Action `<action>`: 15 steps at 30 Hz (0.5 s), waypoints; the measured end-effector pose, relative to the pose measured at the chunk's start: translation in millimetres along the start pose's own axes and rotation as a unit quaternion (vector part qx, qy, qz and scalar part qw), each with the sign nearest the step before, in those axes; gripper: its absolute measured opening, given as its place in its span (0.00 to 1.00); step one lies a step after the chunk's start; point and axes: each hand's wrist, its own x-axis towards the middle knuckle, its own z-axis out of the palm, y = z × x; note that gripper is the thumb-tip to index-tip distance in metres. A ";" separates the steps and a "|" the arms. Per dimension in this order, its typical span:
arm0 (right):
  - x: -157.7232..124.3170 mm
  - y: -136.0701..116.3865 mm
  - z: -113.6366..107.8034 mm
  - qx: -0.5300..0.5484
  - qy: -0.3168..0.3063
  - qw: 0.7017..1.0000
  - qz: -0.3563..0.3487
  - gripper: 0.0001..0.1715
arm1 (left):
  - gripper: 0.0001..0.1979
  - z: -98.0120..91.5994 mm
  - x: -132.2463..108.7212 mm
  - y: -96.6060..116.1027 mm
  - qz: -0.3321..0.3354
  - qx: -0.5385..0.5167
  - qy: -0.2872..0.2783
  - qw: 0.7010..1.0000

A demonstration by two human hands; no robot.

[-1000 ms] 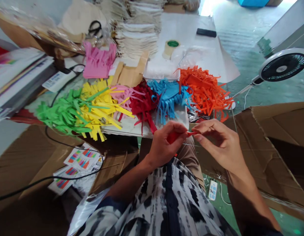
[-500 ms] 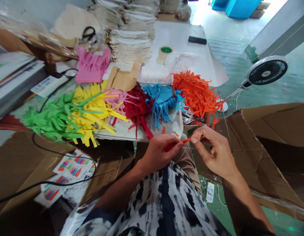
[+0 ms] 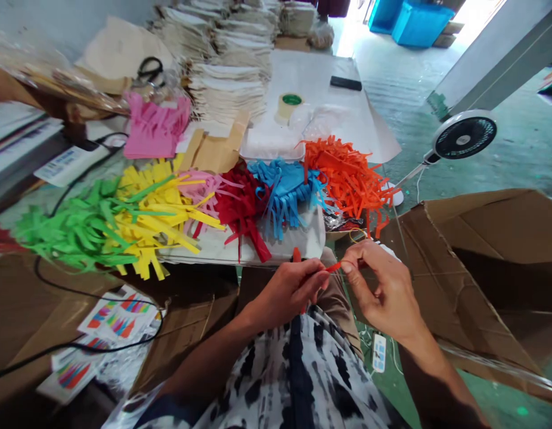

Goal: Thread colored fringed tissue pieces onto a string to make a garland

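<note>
My left hand [image 3: 282,290], in front of my lap, is closed around a bunched orange tassel strip [image 3: 334,267]; most of it is hidden in the fingers, and a bit pokes out above them. My right hand [image 3: 385,291] pinches the thin twisted end between thumb and forefinger. A fine yellowish loop [image 3: 357,233] shows just above the right hand; whether it joins the strip I cannot tell. Beyond the hands, on the table, lie fringed heaps of orange [image 3: 347,179], blue [image 3: 285,187], dark red [image 3: 241,205], yellow [image 3: 155,217] and green [image 3: 74,226] material.
Cardboard boxes stand open at right [image 3: 455,268] and lower left [image 3: 186,322]. A small fan [image 3: 466,140] rises at right. Farther back are a tape roll [image 3: 288,108], scissors [image 3: 149,71], pink fringe [image 3: 155,128] and stacked cloth pieces [image 3: 226,89]. A black cable [image 3: 79,345] crosses the left side.
The camera view has shifted, so the table's things sit further left. My left hand has turned slightly, and more orange shows above it. Both hands keep hold of the strip.
</note>
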 end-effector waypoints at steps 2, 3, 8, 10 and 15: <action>-5.1 2.1 -2.0 0.001 0.016 1.000 0.004 0.06 | 0.22 1.1 -0.7 -1.1 -0.014 -0.015 -0.013 1.000; -7.8 4.0 -3.8 0.003 0.023 1.000 0.010 0.06 | 0.22 1.5 -0.9 -1.6 -0.022 -0.025 -0.022 0.999; -15.0 16.8 -16.0 0.095 0.030 0.992 0.078 0.02 | 0.24 8.9 4.4 -0.1 -0.042 -0.122 -0.022 0.991; -13.6 20.5 -15.8 0.151 -0.011 0.985 0.088 0.12 | 0.24 15.1 12.2 1.4 -0.031 -0.138 0.007 0.990; 2.2 37.9 -6.8 0.206 -0.005 0.971 0.122 0.11 | 0.16 27.2 42.9 -5.4 -0.004 -0.082 -0.001 0.997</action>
